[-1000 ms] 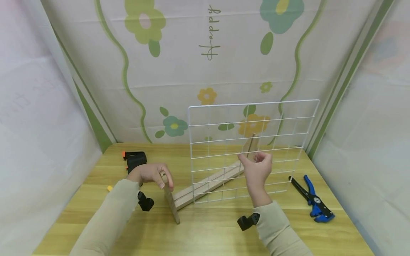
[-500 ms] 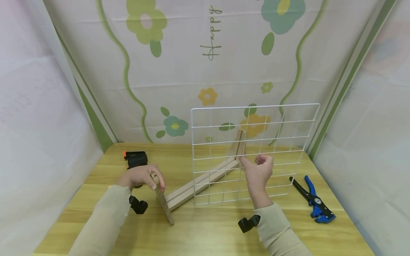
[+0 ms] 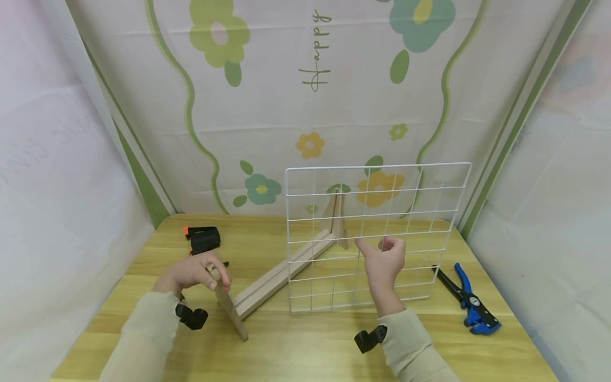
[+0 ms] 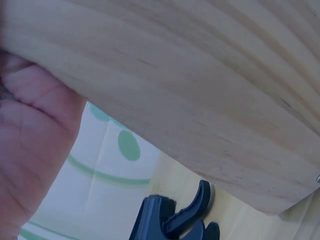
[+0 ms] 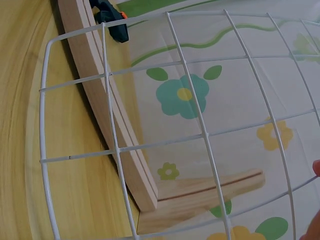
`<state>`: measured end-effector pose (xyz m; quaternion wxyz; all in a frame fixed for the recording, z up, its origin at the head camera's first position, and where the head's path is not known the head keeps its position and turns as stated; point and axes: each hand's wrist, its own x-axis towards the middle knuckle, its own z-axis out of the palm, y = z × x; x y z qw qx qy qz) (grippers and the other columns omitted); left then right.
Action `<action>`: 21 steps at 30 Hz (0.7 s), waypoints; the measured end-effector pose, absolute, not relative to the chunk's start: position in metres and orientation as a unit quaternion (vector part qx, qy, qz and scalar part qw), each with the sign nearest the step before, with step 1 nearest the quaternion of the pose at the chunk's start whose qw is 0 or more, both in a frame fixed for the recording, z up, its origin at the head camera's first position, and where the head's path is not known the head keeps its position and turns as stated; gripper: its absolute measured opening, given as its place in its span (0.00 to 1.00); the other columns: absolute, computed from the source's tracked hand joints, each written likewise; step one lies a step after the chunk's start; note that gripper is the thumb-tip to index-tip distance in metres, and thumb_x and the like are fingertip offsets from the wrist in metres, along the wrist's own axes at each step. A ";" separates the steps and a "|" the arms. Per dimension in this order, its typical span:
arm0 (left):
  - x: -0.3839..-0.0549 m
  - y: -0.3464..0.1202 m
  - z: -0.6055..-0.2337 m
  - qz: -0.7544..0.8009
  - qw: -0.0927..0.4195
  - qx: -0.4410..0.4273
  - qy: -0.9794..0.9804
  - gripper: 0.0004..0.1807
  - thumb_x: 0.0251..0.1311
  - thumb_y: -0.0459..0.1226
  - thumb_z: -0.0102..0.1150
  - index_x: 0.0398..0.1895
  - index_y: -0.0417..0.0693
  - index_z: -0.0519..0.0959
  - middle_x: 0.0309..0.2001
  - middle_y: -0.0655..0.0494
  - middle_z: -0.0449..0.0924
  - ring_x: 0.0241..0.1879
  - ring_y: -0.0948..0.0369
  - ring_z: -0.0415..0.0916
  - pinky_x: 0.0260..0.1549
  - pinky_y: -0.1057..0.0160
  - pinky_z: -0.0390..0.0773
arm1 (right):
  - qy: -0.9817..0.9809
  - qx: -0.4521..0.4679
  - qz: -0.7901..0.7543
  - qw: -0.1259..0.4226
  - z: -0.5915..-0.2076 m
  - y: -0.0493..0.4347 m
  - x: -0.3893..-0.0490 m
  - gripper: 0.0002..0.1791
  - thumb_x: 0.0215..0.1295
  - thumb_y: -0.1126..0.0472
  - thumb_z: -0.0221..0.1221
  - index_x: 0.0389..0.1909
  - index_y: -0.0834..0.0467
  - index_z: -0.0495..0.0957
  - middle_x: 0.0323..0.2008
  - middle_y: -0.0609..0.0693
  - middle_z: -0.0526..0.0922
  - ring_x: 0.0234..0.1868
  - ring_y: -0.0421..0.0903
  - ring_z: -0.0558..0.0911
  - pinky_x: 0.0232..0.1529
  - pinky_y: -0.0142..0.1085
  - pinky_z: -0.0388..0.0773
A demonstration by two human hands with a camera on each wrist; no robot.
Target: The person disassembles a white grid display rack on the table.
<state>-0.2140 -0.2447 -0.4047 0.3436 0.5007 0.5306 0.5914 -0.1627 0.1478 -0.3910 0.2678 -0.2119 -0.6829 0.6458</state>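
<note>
My left hand (image 3: 198, 269) grips the top of the near end board (image 3: 231, 313) of a wooden stand. A long grooved wooden rail (image 3: 281, 276) runs from that board back to a second slotted end board (image 3: 334, 215). In the left wrist view the near board (image 4: 190, 110) fills most of the picture, beside my palm. My right hand (image 3: 384, 268) holds a white wire grid panel (image 3: 377, 166) upright by its inner wires. The panel stands in front of the rail's far part, which shows through the mesh. Whether its bottom edge touches the table, I cannot tell.
At the back left of the wooden table (image 3: 305, 350) lies a black clamp (image 3: 204, 240) with orange tips. Blue and black pliers (image 3: 470, 302) lie at the right. Flowered cloth (image 3: 267, 106) hangs behind the table and along both sides.
My left hand has drawn the wooden stand to the left, and its far end has slid left behind the mesh. The grid panel has come down slightly in my right hand.
</note>
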 end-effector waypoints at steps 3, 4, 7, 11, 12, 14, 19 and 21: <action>-0.212 -0.251 -0.406 0.601 0.325 0.514 0.519 0.18 0.55 0.20 0.54 0.44 0.45 0.82 0.42 0.58 0.83 0.42 0.64 0.79 0.38 0.66 0.78 | -0.682 -0.214 0.646 0.267 -0.393 0.148 -0.163 0.30 0.42 0.62 0.72 0.41 0.62 0.61 0.42 0.54 0.65 0.47 0.50 0.65 0.48 0.40 0.62; -0.211 -0.254 -0.407 0.603 0.320 0.519 0.515 0.18 0.55 0.20 0.54 0.45 0.44 0.82 0.43 0.57 0.83 0.42 0.64 0.79 0.37 0.65 0.78 | -0.683 -0.215 0.645 0.268 -0.394 0.148 -0.163 0.31 0.42 0.62 0.72 0.41 0.62 0.62 0.42 0.53 0.66 0.47 0.50 0.65 0.48 0.40 0.63; -0.209 -0.261 -0.409 0.604 0.305 0.531 0.511 0.18 0.55 0.20 0.54 0.45 0.43 0.82 0.43 0.57 0.83 0.41 0.63 0.79 0.35 0.63 0.79 | -0.684 -0.215 0.643 0.269 -0.396 0.148 -0.164 0.31 0.42 0.61 0.72 0.42 0.62 0.62 0.42 0.53 0.66 0.46 0.49 0.65 0.47 0.39 0.63; -0.205 -0.272 -0.410 0.604 0.302 0.523 0.520 0.20 0.54 0.19 0.53 0.47 0.44 0.81 0.44 0.57 0.83 0.43 0.64 0.79 0.38 0.63 0.79 | -0.683 -0.215 0.643 0.270 -0.398 0.149 -0.166 0.31 0.42 0.60 0.72 0.41 0.61 0.62 0.43 0.54 0.66 0.46 0.48 0.65 0.47 0.39 0.63; -0.204 -0.275 -0.410 0.606 0.304 0.517 0.522 0.20 0.55 0.19 0.52 0.47 0.44 0.81 0.44 0.57 0.83 0.43 0.64 0.79 0.40 0.64 0.78 | -0.683 -0.215 0.643 0.270 -0.399 0.149 -0.166 0.31 0.42 0.60 0.72 0.40 0.61 0.62 0.43 0.55 0.66 0.46 0.49 0.65 0.47 0.39 0.63; -0.201 -0.280 -0.410 0.609 0.306 0.510 0.525 0.21 0.55 0.19 0.51 0.48 0.45 0.81 0.45 0.58 0.82 0.44 0.64 0.78 0.42 0.65 0.78 | -0.681 -0.215 0.645 0.270 -0.400 0.149 -0.166 0.30 0.41 0.61 0.72 0.39 0.60 0.61 0.44 0.56 0.66 0.46 0.49 0.65 0.47 0.39 0.63; -0.195 -0.290 -0.411 0.614 0.295 0.511 0.524 0.21 0.56 0.19 0.51 0.49 0.44 0.80 0.47 0.57 0.82 0.45 0.64 0.78 0.42 0.65 0.78 | -0.682 -0.214 0.645 0.270 -0.402 0.149 -0.168 0.30 0.41 0.61 0.73 0.38 0.59 0.61 0.44 0.57 0.66 0.47 0.53 0.66 0.46 0.39 0.63; -0.193 -0.293 -0.412 0.614 0.280 0.521 0.522 0.21 0.56 0.19 0.51 0.50 0.43 0.79 0.47 0.57 0.82 0.45 0.64 0.78 0.41 0.65 0.78 | -0.683 -0.214 0.643 0.271 -0.403 0.149 -0.169 0.30 0.41 0.61 0.73 0.37 0.59 0.61 0.42 0.55 0.66 0.47 0.53 0.66 0.46 0.39 0.63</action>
